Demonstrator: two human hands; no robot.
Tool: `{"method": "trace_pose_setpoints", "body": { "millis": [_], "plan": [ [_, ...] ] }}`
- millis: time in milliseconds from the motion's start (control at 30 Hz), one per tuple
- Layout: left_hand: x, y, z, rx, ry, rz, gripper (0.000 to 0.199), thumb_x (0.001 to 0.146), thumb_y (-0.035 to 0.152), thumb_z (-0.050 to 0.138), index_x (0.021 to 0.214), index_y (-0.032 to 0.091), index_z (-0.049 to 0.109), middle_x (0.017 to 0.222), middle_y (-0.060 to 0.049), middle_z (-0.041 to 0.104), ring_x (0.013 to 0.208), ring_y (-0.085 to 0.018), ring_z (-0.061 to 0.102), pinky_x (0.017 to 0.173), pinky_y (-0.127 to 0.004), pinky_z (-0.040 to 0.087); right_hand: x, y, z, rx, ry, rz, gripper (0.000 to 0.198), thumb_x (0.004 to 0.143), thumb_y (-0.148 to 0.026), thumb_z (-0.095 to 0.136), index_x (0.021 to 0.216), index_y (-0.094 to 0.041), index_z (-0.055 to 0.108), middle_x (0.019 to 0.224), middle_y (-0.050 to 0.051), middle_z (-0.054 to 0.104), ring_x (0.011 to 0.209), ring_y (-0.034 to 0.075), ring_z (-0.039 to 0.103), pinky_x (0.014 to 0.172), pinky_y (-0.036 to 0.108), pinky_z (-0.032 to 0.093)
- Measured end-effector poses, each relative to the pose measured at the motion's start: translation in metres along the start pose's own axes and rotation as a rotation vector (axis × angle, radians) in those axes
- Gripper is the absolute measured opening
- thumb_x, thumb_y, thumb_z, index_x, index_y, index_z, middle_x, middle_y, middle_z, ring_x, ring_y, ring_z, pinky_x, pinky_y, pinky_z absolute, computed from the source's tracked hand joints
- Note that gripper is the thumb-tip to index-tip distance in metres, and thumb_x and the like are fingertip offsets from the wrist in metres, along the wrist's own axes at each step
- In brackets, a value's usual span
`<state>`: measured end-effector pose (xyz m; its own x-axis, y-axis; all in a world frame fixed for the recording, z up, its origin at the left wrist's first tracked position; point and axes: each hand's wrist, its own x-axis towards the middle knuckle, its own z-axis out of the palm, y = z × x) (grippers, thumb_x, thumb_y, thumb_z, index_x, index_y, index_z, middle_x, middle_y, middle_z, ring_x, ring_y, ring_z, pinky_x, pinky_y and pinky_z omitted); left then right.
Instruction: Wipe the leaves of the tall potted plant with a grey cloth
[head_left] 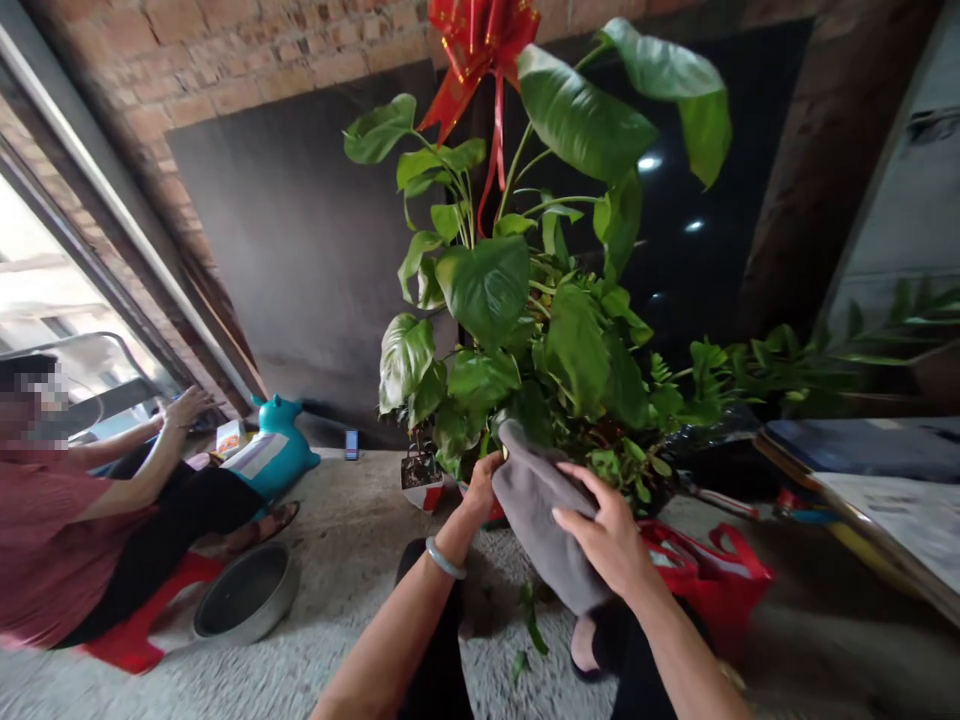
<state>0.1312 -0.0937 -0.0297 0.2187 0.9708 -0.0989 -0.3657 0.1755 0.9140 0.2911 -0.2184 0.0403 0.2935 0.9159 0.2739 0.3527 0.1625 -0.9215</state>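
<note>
Below broad glossy leaves (pixel 484 285), both hands (pixel 607 540) grip soft grey cloth (pixel 536 520).

Rough concrete floor (pixel 337 530), metal basin (pixel 246 592), potted plant (pixel 525 330), fallen leaves (pixel 534 630)
</note>
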Motion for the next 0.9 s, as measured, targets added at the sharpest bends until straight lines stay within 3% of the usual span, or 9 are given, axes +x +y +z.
{"method": "trace_pose_setpoints", "body": {
  "millis": [100,233,333,400,533,600,667,767,900],
  "plan": [
    [-0.003,-0.005,0.009,-0.047,-0.041,0.014,0.042,0.047,0.041,0.092,0.062,0.017,0.061,0.056,0.001,0.060,0.055,-0.012,0.054,0.057,-0.026,0.048,-0.012,-0.022,-0.024,-0.005,0.110,-0.084,0.048,0.074,-0.039,0.073,0.120,-0.025,0.077,0.117,0.007,0.082,0.108,0.032,0.076,0.101,0.046,0.059],
    [0.000,-0.011,0.023,0.079,-0.103,0.093,0.045,0.058,0.051,0.090,0.078,0.017,0.070,0.078,-0.006,0.074,0.073,-0.019,0.067,0.068,-0.030,0.055,0.025,-0.048,-0.027,-0.024,0.286,-0.255,0.049,0.076,-0.040,0.070,0.121,-0.024,0.075,0.121,0.009,0.081,0.110,0.032,0.075,0.102,0.047,0.058],
    [0.003,-0.011,0.029,0.286,-0.131,0.190,0.036,0.073,0.051,0.079,0.085,0.018,0.072,0.083,-0.006,0.076,0.078,-0.020,0.069,0.071,-0.030,0.055,0.037,-0.022,-0.016,-0.056,0.282,-0.220,0.048,0.070,-0.040,0.066,0.114,-0.022,0.076,0.119,0.013,0.081,0.113,0.036,0.074,0.107,0.053,0.055],
    [-0.001,-0.003,0.029,0.586,-0.140,0.287,0.022,0.078,0.040,0.074,0.076,0.019,0.069,0.073,-0.004,0.072,0.074,-0.019,0.066,0.072,-0.030,0.054,0.024,0.009,-0.016,-0.031,0.291,-0.101,0.051,0.069,-0.045,0.066,0.113,-0.022,0.077,0.117,0.012,0.082,0.111,0.036,0.075,0.103,0.051,0.058],
    [-0.012,0.045,0.024,1.086,-0.138,0.607,0.010,0.082,0.024,0.068,0.076,0.020,0.073,0.075,-0.005,0.074,0.074,-0.020,0.068,0.078,-0.032,0.054,-0.022,0.057,-0.037,0.042,0.311,0.196,0.062,0.063,-0.055,0.074,0.116,-0.022,0.077,0.109,0.011,0.083,0.101,0.036,0.078,0.088,0.045,0.063],
    [-0.008,0.081,0.024,1.040,-0.030,0.854,0.020,0.089,0.024,0.062,0.099,0.021,0.079,0.100,-0.009,0.080,0.093,-0.022,0.072,0.088,-0.034,0.056,-0.037,0.059,-0.046,0.032,0.293,0.266,0.065,0.060,-0.056,0.076,0.115,-0.021,0.078,0.111,0.011,0.083,0.101,0.037,0.078,0.086,0.044,0.063],
    [0.010,0.115,0.024,1.003,0.004,0.976,0.034,0.092,0.019,0.056,0.119,0.021,0.076,0.117,-0.010,0.079,0.108,-0.023,0.071,0.095,-0.035,0.057,-0.043,0.048,-0.049,0.023,0.255,0.279,0.064,0.060,-0.056,0.075,0.114,-0.021,0.078,0.110,0.011,0.084,0.098,0.036,0.078,0.084,0.043,0.063],
    [0.048,0.148,0.019,1.148,-0.038,0.904,0.054,0.086,0.008,0.051,0.135,0.019,0.069,0.131,-0.011,0.076,0.122,-0.025,0.069,0.104,-0.039,0.056,-0.044,0.020,-0.048,0.024,0.163,0.198,0.057,0.066,-0.056,0.074,0.113,-0.023,0.079,0.101,0.007,0.084,0.092,0.033,0.079,0.083,0.041,0.064],
    [0.083,0.154,-0.002,1.482,-0.034,0.718,0.062,0.077,0.000,0.050,0.131,0.018,0.075,0.132,-0.012,0.076,0.124,-0.030,0.067,0.111,-0.044,0.053,-0.049,0.001,-0.050,-0.031,0.143,0.058,0.050,0.072,-0.053,0.075,0.115,-0.027,0.080,0.102,0.005,0.084,0.091,0.029,0.079,0.084,0.036,0.065]
  ]
}}
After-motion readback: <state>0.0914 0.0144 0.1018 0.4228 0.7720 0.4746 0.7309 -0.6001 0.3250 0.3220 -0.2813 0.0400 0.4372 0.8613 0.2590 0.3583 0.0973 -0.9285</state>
